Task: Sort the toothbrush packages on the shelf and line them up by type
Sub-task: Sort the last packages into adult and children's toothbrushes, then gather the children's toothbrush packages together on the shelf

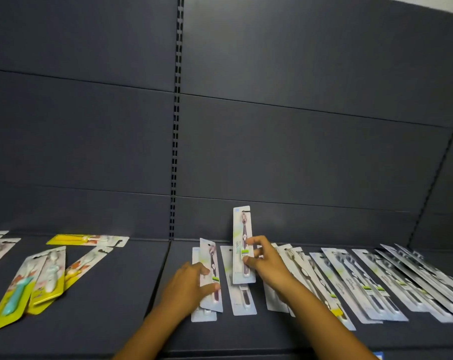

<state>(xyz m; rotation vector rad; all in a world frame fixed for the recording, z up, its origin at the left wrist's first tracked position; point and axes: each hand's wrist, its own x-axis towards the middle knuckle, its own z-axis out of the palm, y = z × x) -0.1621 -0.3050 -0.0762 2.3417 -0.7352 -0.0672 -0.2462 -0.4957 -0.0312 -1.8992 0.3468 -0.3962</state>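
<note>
- I read the shelf (116,294) as two zones. Yellow packs (48,276) lie loose and crossed at 9 o'clock; white packs with dark brushes run from centre out to 3 o'clock.
- The white row (363,289) at 3 o'clock is fanned and overlapping, so I judge it only roughly lined up.
- My right hand (265,263) pinches a white pack (243,245) between thumb and curled fingers, at about its middle. The pack stands upright, top toward 12 o'clock, lifted clear of the flat pack (242,300) below it. I judge this hold keeps the face readable for checking its type before placing.
- My left hand (191,284) grips a second purple-brush pack (212,276), thumb on its face, its top end tilted up. Under it lies another white pack (203,315), flat on the shelf.
- Both held packs look alike, so I judge they belong in one line at 6 o'clock of centre.
</note>
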